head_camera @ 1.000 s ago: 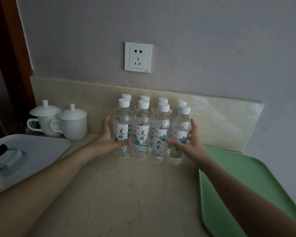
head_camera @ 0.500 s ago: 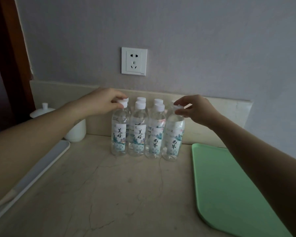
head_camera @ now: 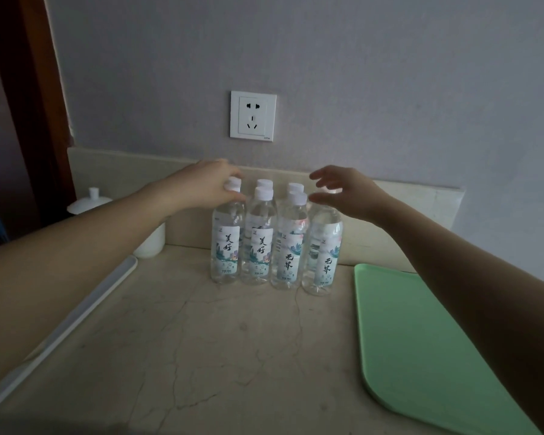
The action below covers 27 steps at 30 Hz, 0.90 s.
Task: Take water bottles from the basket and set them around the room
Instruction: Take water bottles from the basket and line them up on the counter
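**Left hand on a cap, right hand spread above the bottles**

Your clear plastic water bottles with white screw caps and printed labels (head_camera: 258, 246) stand upright in a tight cluster at the back of the beige marble countertop (head_camera: 217, 356), close against the pale stone backsplash (head_camera: 421, 208). Four make the front row, side by side and touching. Behind them you can see two more white caps; the rest of the back row is hidden.

Your left hand (head_camera: 212, 183) reaches in from the left, its fingers curled round the white cap (head_camera: 234, 183) of the front-left bottle (head_camera: 226, 246), which stands on the counter.

Your right hand (head_camera: 346, 193) sits above the front-right bottle (head_camera: 323, 255), fingers spread apart, thumb low and the others higher. They close on nothing. You cannot tell whether the palm touches that bottle's cap, which is mostly covered.

A flat green plastic tray with rounded corners (head_camera: 427, 356) lies on the counter to the right of the bottles, near them but apart. A white plastic tray (head_camera: 85, 304) runs along the left edge under your left forearm. A white ceramic lidded cup (head_camera: 90, 200) stands against the backsplash behind that forearm. A white wall socket (head_camera: 253, 116) is set in the grey wall above the bottles.
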### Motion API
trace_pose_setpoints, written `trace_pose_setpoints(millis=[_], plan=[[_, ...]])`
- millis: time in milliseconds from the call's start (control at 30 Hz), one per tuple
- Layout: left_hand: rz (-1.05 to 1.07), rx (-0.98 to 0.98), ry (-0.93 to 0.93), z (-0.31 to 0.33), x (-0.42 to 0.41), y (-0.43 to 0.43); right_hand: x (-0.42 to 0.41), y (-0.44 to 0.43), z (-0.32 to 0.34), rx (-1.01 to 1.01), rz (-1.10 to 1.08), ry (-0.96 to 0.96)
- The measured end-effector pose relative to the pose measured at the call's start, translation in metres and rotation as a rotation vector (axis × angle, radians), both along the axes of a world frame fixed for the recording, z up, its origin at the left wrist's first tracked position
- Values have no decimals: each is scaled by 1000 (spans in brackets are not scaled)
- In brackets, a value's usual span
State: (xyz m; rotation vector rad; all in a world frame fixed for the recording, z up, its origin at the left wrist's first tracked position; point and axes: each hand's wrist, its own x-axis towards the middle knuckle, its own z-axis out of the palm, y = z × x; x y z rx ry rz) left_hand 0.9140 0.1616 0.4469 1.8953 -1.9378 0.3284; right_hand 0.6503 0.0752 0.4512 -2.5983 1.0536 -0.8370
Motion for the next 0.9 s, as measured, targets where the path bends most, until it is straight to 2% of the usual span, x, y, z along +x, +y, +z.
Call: trace_pose_setpoints(millis=[133,233,433,900], plan=[[-135,21,27,5,-37,-3,24,8,-2,-26,34,68],[-67,60,-57,-2,-53,-11,32,7,-8,-65,15,72],[-110,1,84,-4,-43,-16,38,4,-14,-72,-68,30],[-174,33,158,-4,-34,-20,43,7,-20,-52,-158,0]])
